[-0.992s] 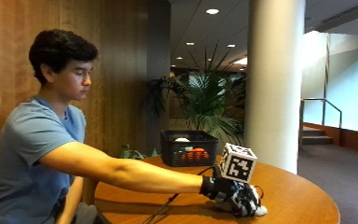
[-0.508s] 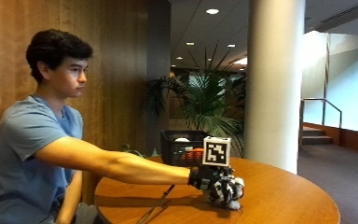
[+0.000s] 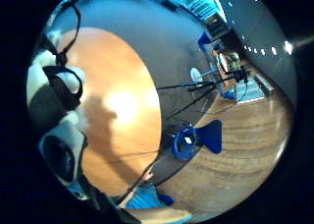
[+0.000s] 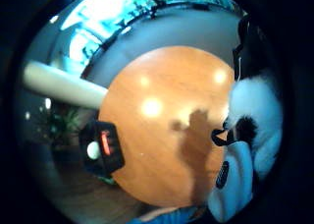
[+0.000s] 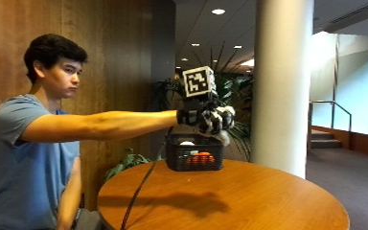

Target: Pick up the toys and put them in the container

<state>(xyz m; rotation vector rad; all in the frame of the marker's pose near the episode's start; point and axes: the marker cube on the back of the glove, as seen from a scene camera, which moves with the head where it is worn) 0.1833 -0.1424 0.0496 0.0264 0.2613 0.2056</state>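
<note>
You are holding your gloved right hand [image 5: 204,120] out at shoulder height, well above the round wooden table [image 5: 247,201], with its fingers curled around a black-and-white plush toy [image 5: 217,120]. The black mesh basket [image 5: 194,152] is sitting at the table's far edge, just below your hand, holding an orange toy [image 5: 200,158] and a white one [image 5: 186,143].

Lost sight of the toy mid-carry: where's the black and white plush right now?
In the outside view, the plush toy is gripped in the gloved right hand, raised in the air just above the black basket at the table's far edge.
</note>
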